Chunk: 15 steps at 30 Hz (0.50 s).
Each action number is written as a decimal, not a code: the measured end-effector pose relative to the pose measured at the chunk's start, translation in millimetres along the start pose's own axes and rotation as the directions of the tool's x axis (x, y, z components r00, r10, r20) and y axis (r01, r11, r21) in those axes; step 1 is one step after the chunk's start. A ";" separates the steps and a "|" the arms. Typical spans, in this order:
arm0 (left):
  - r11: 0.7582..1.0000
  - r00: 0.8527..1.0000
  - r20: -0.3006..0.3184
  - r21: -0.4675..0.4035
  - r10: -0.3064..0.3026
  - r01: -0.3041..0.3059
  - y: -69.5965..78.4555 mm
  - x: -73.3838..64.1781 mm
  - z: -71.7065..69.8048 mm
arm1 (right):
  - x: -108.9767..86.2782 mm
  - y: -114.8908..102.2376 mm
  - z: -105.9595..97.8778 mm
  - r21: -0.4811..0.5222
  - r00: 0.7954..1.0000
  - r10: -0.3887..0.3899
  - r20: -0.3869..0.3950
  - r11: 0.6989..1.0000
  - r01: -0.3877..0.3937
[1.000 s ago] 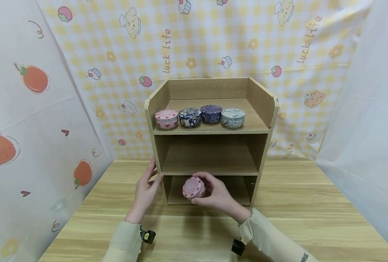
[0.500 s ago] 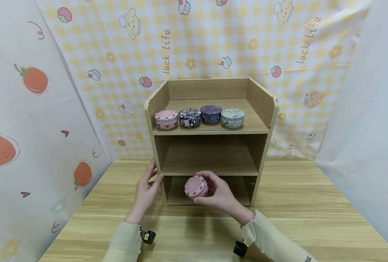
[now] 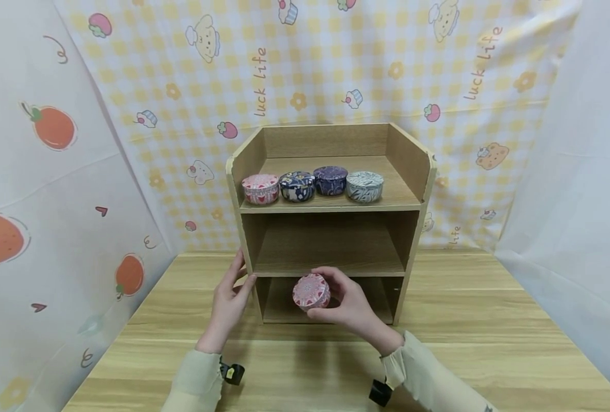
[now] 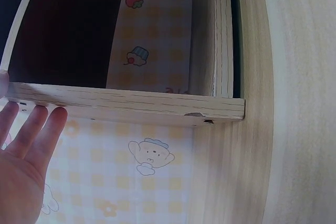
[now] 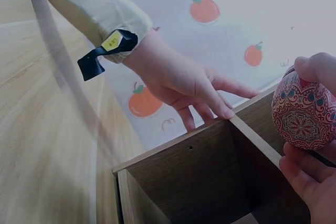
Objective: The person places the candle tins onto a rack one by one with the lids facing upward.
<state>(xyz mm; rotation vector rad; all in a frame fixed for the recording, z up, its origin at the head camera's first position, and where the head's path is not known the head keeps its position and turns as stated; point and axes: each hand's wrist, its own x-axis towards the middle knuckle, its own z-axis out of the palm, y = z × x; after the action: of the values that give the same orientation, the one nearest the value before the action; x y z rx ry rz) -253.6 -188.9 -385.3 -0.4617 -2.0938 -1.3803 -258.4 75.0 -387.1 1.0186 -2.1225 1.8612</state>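
My right hand (image 3: 353,309) grips a round pink patterned tin (image 3: 310,290) between thumb and fingers, in front of the lowest compartment of a wooden shelf unit (image 3: 331,209). The tin's lid tilts toward the head camera; in the right wrist view, the tin (image 5: 302,116) shows a red and teal medallion pattern. At the unit's left side, my left hand (image 3: 228,306) rests with straight fingers along the outer panel and the thumb at its front edge. In the left wrist view, fingertips of this hand (image 4: 26,171) touch the panel.
Along the front of the top shelf stand a pink tin (image 3: 261,190), a navy floral tin (image 3: 297,187), a purple tin (image 3: 331,181) and a pale green leaf-patterned tin (image 3: 365,187). The unit stands on a wooden table (image 3: 464,332) before a checked cloth (image 3: 305,68).
My right hand has moved slightly right and up with the pink tin in its grip. The left hand has stayed at the panel, and the tins on top have not moved.
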 end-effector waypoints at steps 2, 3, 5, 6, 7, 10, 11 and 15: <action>1.000 1.000 -0.001 0.004 0.008 -0.008 -0.3 -0.2 0.0 | -0.3 -1.1 -1.6 -0.004 1.000 -0.010 -0.008 1.000 0.010; 1.000 1.000 -0.003 0.005 0.013 -0.013 -0.5 -0.2 0.0 | -0.4 -1.5 -2.5 -0.010 1.000 -0.014 -0.013 1.000 0.014; 1.000 1.000 -0.006 0.006 0.023 -0.023 -1.3 -0.2 0.0 | -0.4 -2.6 -4.4 -0.021 1.000 -0.013 -0.023 1.000 0.013; 1.000 1.000 -0.008 0.005 0.028 -0.028 -1.9 -0.2 0.1 | -0.3 -3.1 -5.5 -0.025 1.000 -0.009 -0.029 1.000 0.008; 1.000 1.000 -0.008 0.004 0.030 -0.030 -2.5 -0.2 0.2 | -0.2 -3.8 -6.4 -0.029 0.999 -0.004 -0.036 1.000 0.003; 0.999 0.999 -0.009 -0.002 0.034 -0.034 -4.0 -0.2 0.4 | 0.2 -7.5 -8.6 -0.043 0.999 0.005 -0.054 0.999 -0.008; 0.999 0.999 -0.010 -0.006 0.035 -0.035 -4.2 -0.3 0.5 | 0.2 -9.5 -9.2 -0.051 0.998 0.007 -0.059 0.999 -0.010; 0.999 0.999 -0.008 -0.015 0.031 -0.031 -4.2 -0.6 0.3 | -1.0 -26.8 -10.7 -0.079 0.998 -0.008 -0.067 0.997 0.003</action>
<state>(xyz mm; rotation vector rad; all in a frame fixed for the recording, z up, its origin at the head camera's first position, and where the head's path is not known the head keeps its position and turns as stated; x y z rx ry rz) -255.7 -190.2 -388.8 -0.4920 -2.0628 -1.3789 -245.9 85.2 -363.1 0.9300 -2.1341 1.7678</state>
